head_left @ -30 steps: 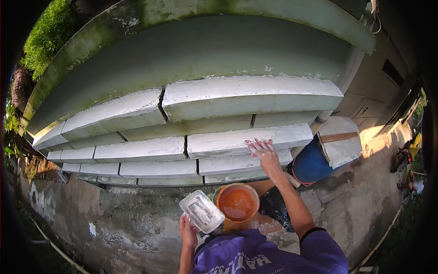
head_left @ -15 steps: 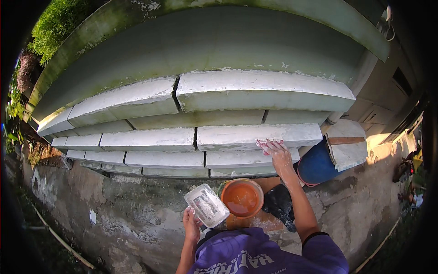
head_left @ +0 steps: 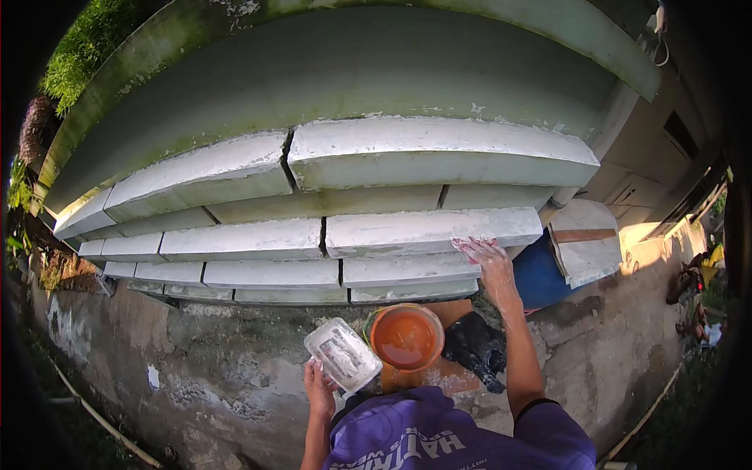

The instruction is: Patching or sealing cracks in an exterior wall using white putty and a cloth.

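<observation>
In my left hand is a shallow rectangular plastic tub, tilted and smeared inside with white residue. My right hand presses a reddish-and-white cloth against the front edge of a white-coated ledge, close to its right end. White smears mark that hand and forearm. Between my arms stands a round orange bucket with liquid in it. Dark, white-stained material lies just right of the bucket.
Stepped ledges run across in front of me, below a greenish wall. To the right sits a blue drum under a pale board. Brown board lies beneath the bucket on rough concrete.
My right hand has slid the cloth rightward along the ledge's edge. The whole view has shifted slightly, while the left hand keeps hold of the tub.
</observation>
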Tool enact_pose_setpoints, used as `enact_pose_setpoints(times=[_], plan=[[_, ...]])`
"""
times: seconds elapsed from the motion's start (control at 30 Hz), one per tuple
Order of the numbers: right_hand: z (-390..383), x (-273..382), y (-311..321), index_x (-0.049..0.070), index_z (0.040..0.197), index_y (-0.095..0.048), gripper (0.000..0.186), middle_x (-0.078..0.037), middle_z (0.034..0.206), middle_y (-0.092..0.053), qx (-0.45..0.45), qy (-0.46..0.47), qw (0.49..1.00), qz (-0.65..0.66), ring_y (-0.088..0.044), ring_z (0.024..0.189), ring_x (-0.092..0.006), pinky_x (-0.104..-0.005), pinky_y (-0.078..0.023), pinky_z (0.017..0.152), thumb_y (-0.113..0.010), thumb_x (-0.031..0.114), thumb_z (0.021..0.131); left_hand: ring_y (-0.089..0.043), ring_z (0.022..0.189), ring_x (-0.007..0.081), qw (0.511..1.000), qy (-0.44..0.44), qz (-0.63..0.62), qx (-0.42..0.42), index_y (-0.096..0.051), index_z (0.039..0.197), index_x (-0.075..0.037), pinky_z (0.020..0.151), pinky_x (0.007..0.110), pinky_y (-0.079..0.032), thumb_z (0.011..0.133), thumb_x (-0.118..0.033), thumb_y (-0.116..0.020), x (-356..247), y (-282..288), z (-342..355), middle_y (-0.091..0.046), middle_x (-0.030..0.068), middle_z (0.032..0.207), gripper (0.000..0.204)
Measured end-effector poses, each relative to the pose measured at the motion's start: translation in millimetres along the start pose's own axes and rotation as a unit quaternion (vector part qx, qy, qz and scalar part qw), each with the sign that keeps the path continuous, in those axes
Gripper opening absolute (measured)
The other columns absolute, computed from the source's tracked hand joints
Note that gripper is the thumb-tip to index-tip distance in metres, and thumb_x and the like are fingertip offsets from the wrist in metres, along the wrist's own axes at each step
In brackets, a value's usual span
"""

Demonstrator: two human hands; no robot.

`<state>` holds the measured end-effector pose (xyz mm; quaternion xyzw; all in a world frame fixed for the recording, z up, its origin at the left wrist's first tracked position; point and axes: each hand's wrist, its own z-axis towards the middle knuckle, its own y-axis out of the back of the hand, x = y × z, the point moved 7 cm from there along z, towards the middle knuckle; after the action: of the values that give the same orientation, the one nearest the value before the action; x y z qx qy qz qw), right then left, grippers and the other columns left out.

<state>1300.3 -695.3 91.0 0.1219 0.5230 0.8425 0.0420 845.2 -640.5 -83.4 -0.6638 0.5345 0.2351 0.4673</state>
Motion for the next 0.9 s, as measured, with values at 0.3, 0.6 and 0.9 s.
enact_pose_setpoints(times=[0.3,0.6,0.9], plan=[[24.4,-54.8,-17.9,0.008,0.120,-0.065,0.051,-0.014,0.129,-0.061,-0.065,-0.024,0.996,-0.048,-0.054,0.123,-0.0305,-0.0431,-0.040,0.104,-0.053,-0.010,0.074,-0.060,0.062,0.0055,1.000,0.026,0.009,0.012,-0.051,0.126,-0.015,0.048,0.021,-0.051,0.099,-0.029,-0.054,7.8,-13.5,5.6,-0.067,-0.0003,0.109,0.030],[27.1,31.9,10.0,0.008,0.117,-0.066,0.048,-0.014,0.125,-0.063,-0.027,0.032,0.997,0.068,-0.058,0.118,-0.0306,-0.0415,-0.045,0.102,-0.054,-0.009,0.073,-0.067,0.067,0.0107,1.000,0.011,0.004,0.019,-0.051,0.121,-0.014,0.048,0.025,-0.055,0.100,-0.029,-0.052,11.4,-5.6,9.7,-0.067,0.0021,0.110,0.026],[32.7,56.7,-43.4,0.008,0.115,-0.067,0.044,-0.012,0.123,-0.065,-0.034,0.050,0.998,0.016,-0.060,0.116,-0.0289,-0.0395,-0.048,0.100,-0.054,-0.006,0.075,-0.057,0.057,0.0042,1.000,0.003,0.011,-0.008,-0.053,0.123,-0.014,0.047,0.021,-0.052,0.099,-0.029,-0.054,14.3,0.6,9.9,-0.065,-0.0028,0.100,0.028]])
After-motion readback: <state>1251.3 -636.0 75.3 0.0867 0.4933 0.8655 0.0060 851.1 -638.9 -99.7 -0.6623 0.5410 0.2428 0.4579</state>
